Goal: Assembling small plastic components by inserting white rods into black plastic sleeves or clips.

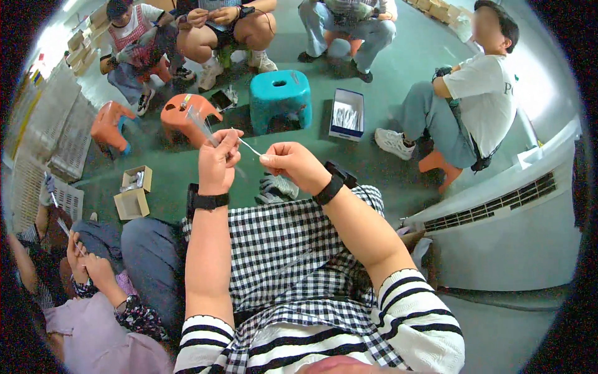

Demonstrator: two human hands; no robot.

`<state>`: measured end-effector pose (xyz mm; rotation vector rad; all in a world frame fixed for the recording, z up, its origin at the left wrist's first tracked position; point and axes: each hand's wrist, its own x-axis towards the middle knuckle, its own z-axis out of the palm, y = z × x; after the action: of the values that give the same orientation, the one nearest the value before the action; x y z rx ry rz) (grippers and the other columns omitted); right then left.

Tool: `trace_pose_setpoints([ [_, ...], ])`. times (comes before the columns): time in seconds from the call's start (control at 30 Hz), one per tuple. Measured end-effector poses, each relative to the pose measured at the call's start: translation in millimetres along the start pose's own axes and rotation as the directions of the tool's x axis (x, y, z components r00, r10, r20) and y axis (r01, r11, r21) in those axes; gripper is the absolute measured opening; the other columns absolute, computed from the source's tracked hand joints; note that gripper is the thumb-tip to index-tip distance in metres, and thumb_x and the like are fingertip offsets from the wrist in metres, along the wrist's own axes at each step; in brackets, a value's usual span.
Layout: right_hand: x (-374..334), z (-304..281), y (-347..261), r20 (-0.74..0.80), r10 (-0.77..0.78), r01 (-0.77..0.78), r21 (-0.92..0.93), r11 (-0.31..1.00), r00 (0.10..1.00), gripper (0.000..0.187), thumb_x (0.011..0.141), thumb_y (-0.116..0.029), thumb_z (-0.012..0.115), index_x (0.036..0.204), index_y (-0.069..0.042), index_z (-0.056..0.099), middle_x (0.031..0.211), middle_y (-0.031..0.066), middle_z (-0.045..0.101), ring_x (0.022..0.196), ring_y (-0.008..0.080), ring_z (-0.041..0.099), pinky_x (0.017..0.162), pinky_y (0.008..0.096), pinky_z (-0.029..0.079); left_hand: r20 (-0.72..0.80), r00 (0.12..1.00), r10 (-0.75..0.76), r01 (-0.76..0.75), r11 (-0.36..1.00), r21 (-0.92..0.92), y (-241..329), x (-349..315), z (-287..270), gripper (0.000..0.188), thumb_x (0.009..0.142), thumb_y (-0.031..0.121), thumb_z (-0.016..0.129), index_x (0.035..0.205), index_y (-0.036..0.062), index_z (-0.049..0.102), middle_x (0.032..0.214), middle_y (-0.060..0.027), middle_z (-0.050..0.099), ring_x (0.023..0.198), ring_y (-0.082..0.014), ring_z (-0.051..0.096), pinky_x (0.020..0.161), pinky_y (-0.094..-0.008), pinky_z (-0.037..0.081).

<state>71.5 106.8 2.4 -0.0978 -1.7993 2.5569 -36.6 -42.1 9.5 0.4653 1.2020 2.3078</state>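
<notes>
Both hands are raised in front of the lap, beyond the checked apron, near each other but not touching. Left hand: fingers curled, thumb and fingers closed together on a bundle of clear strips, whose upper ends project up and to the left past the fingers; exact count cannot be told, the strips being transparent and blurred. Right hand: fingers folded in, thumb and index finger pinched together on the lower right end of a thin white strip. This white strip spans the gap between the two hands, slanting down from the left fingertips to the right ones; its left end meets the left fingertips, though whether it is gripped or only touched there cannot be told. Its material is likewise too small to tell. Dark bands circle both wrists. A grey glove lies below the right hand in the view, at the far edge of the apron; its support is unclear. Ahead on the green floor: a teal stool, with an orange stool to its left and a blue-and-white box of pale slender pieces to its right. An open cardboard box sits farther left. Several co-workers sit around; one at lower left holds a thin item in both hands.
</notes>
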Motion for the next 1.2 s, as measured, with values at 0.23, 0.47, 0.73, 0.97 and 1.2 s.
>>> trace_pose_setpoints([
  [0.23,-2,0,-7,-0.107,-0.111,0.076,-0.290,0.954,0.988,0.020,0.075,-0.016,0.071,0.067,-0.008,0.055,0.063,-0.0055,0.052,0.057,0.0040,0.044,0.054,0.0194,0.035,-0.031,0.999,0.021,-0.020,0.999,0.028,2,1,3,0.012,0.083,0.011,0.063,0.085,-0.0017,0.064,0.067,0.0004,0.052,0.051,-0.0021,0.038,0.041,-0.0164,0.023],
  [0.47,4,1,-4,-0.138,-0.246,0.137,-0.534,0.834,0.959,0.024,0.073,-0.015,0.074,0.062,-0.006,0.054,0.059,-0.0058,0.050,0.056,0.0035,0.040,0.050,0.0206,0.033,-0.014,0.999,0.052,-0.052,0.998,0.045,0,4,-7,0.016,0.083,0.013,0.063,0.087,-0.0017,0.064,0.069,0.0001,0.054,0.050,-0.0016,0.037,0.040,-0.0162,0.022],
  [0.73,1,-1,0,-0.125,-0.192,0.147,-0.302,0.942,0.973,0.022,0.073,-0.013,0.073,0.065,-0.006,0.054,0.061,-0.0059,0.051,0.057,0.0032,0.042,0.051,0.0195,0.034,-0.005,0.999,-0.040,0.040,0.999,0.014,0,-3,3,0.018,0.083,0.015,0.064,0.092,-0.0001,0.062,0.073,0.0006,0.055,0.056,-0.0025,0.042,0.041,-0.0153,0.026],
  [0.97,-3,4,-7,-0.130,-0.284,0.167,-0.557,0.814,0.950,0.022,0.074,-0.013,0.072,0.065,-0.004,0.054,0.059,-0.0035,0.051,0.054,0.0045,0.043,0.049,0.0210,0.035,-0.067,0.997,0.039,-0.037,0.998,0.042,-1,1,4,0.009,0.080,0.010,0.067,0.082,0.0015,0.064,0.066,0.0035,0.052,0.049,-0.0011,0.037,0.040,-0.0162,0.022],
  [1.2,2,11,-5,-0.064,-0.234,0.173,-0.494,0.852,0.970,0.020,0.079,-0.016,0.066,0.068,-0.003,0.055,0.063,-0.0026,0.054,0.058,0.0062,0.046,0.052,0.0219,0.037,-0.034,0.999,0.025,-0.024,0.999,0.021,8,1,-10,0.010,0.082,0.010,0.063,0.087,0.0012,0.064,0.067,0.0027,0.051,0.049,-0.0012,0.038,0.040,-0.0146,0.023],
])
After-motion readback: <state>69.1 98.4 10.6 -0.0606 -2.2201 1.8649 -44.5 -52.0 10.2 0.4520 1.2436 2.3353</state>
